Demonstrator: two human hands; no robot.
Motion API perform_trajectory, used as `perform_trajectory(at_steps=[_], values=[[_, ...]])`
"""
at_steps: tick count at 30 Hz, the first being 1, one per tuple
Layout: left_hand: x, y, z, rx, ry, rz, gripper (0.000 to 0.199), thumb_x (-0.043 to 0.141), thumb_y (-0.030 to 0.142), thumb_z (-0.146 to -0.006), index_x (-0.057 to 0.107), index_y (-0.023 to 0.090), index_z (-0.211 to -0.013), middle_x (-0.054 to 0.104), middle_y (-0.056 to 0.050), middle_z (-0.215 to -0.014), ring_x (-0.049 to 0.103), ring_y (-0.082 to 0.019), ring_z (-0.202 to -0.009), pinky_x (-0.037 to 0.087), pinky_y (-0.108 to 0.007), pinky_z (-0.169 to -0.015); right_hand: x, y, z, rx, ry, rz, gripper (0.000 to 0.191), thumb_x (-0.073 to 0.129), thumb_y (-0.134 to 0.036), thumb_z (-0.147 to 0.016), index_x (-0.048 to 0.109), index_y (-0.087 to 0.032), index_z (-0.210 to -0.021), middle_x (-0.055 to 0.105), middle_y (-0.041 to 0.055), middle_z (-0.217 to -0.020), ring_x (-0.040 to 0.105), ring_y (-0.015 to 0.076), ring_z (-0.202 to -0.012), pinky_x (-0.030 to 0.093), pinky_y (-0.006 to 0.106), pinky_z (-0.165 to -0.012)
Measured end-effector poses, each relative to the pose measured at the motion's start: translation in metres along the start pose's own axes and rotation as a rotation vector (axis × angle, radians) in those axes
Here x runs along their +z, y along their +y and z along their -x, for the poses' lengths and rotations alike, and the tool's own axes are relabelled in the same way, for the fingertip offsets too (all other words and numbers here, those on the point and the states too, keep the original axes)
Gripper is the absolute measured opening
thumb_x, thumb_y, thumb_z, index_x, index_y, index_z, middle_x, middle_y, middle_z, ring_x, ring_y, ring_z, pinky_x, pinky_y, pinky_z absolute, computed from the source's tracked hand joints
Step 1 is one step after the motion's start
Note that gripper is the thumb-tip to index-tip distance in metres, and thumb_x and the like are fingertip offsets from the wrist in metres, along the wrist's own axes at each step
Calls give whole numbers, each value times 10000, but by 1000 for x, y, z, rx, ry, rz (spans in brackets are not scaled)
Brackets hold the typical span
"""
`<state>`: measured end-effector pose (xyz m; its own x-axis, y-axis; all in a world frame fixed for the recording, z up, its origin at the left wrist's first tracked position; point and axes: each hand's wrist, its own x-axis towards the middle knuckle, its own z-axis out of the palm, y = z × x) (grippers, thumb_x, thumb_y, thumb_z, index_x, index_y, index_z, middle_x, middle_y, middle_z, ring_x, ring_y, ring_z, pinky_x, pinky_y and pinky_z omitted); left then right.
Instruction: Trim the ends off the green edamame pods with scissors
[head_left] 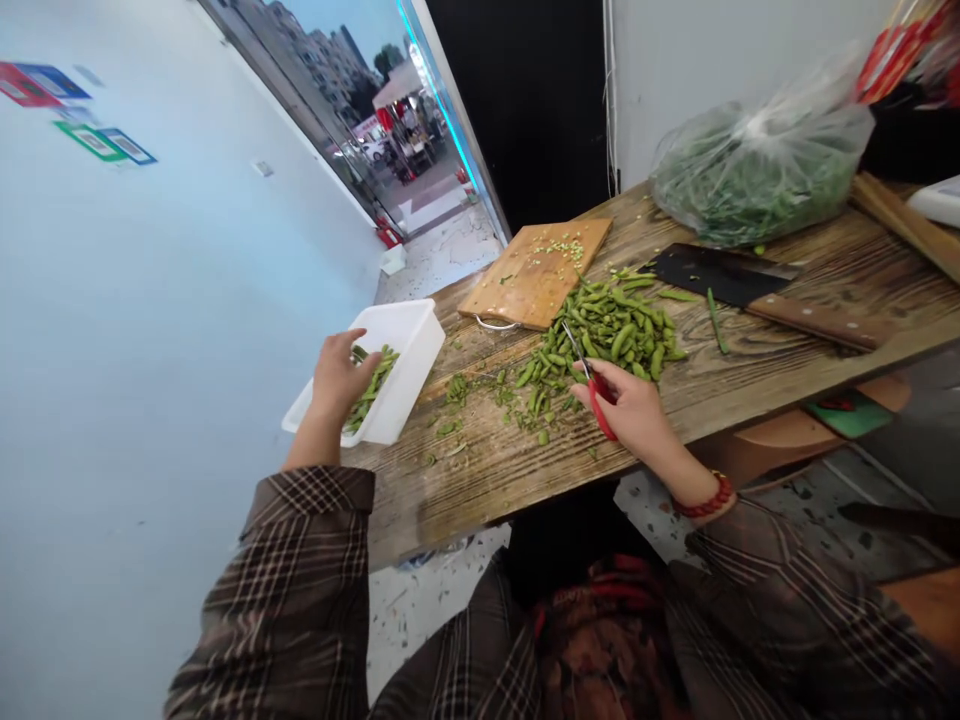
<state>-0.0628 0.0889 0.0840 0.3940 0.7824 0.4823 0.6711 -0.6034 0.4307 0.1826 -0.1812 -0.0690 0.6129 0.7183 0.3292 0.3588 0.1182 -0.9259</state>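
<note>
Red-handled scissors (pixel 604 412) sit in the right hand (pixel 631 405), its fingers and thumb closed around the handles, the blades pointing away from the wrist toward a heap of green pods (pixel 622 335). That heap lies just beyond the right hand, on the wooden table (pixel 480 490); whether the blade tips touch a pod is hard to tell. The left hand (pixel 341 372) is spread, thumb well apart from the fingers, over a tilted white tub (pixel 409 345). More pods lie inside the tub, below that hand, and I cannot tell whether the fingertips touch them. Between the two hands, loose scraps (pixel 457 388) litter the wood. Farther out, ahead of both hands and up against the heap, a cutting board (pixel 517 285) with a metal handle carries small pale bits (pixel 559 248), blocking the table's far side there. To the right of the right hand, past the heap, a cleaver (pixel 712 275) lies flat, its wooden grip angled back toward the near edge, with a single green stem (pixel 716 322) just beside it. Beyond the cleaver, farthest from the right hand, a clear plastic bag (pixel 757 185) bulges with greens.
</note>
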Motion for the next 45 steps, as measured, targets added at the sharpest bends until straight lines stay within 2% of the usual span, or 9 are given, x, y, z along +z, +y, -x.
perform_trajectory(at_steps=[3, 7, 11, 16, 23, 28, 31, 35, 45], values=[[7, 5, 2, 171, -103, -178, 281, 665, 217, -698, 658, 158, -972, 602, -119, -1136, 547, -257, -1070, 400, -419, -987, 1, 1, 0, 12, 1, -28, 436, 634, -448, -801, 657, -165, -1132, 706, 54, -858, 622, 160, -686, 508, 279, -658], [55, 52, 29, 241, -294, -109, 199, 564, 258, -805, 688, 149, -915, 648, -82, -931, 594, -181, -792, 475, -346, -823, 3, 1, 0, 24, 2, -29, 433, 635, -452, -798, 664, -169, -1125, 713, 62, -889, 636, 169, -715, 516, 289, -695], [114, 95, 58, 345, -519, -70, 145, 616, 209, -764, 699, 147, -865, 607, -53, -801, 555, -167, -745, 455, -298, -740, 2, -2, -1, 27, -10, -4, 438, 647, -457, -783, 669, -168, -1112, 710, 55, -869, 626, 169, -695, 507, 290, -675], [148, 103, 64, 302, -571, -49, 160, 694, 172, -669, 690, 147, -828, 557, -32, -728, 515, -179, -727, 419, -303, -722, 2, -5, -1, 18, -18, 40, 448, 666, -455, -768, 669, -178, -1120, 719, 58, -898, 639, 182, -719, 504, 301, -687], [133, 84, 71, 127, -591, 198, 56, 602, 155, -720, 642, 142, -758, 592, -7, -660, 520, -131, -630, 404, -260, -655, 3, -3, 0, -41, -31, 93, 430, 643, -451, -791, 666, -168, -1115, 714, 65, -891, 648, 191, -724, 509, 305, -680], [114, 86, 95, -199, -643, 855, 254, 688, 328, -742, 601, 140, -890, 698, -47, -779, 612, -129, -708, 425, -245, -709, 2, -4, 1, -123, -56, 211, 414, 636, -445, -802, 666, -171, -1111, 683, 63, -833, 614, 182, -677, 494, 303, -656], [110, 93, 103, -278, -667, 1017, 314, 738, 318, -715, 627, 139, -948, 715, -53, -790, 628, -132, -745, 427, -252, -762, 2, -5, 2, -180, -142, 276, 427, 641, -455, -803, 653, -177, -1126, 637, 41, -769, 565, 162, -619, 470, 287, -603], [112, 102, 108, -268, -703, 1077, 353, 753, 286, -707, 672, 137, -1017, 710, -53, -829, 626, -142, -801, 424, -255, -786, 2, -8, 2, -221, -211, 331, 450, 642, -440, -812, 615, -189, -1184, 616, 25, -780, 537, 142, -591, 469, 280, -602], [119, 107, 117, -92, -773, 1106, 229, 690, 339, -774, 681, 120, -839, 657, -41, -738, 583, -136, -724, 426, -255, -735, 3, -9, 2, -283, -285, 352, 460, 650, -414, -817, 578, -192, -1213, 604, 38, -827, 546, 149, -644, 497, 291, -633]])
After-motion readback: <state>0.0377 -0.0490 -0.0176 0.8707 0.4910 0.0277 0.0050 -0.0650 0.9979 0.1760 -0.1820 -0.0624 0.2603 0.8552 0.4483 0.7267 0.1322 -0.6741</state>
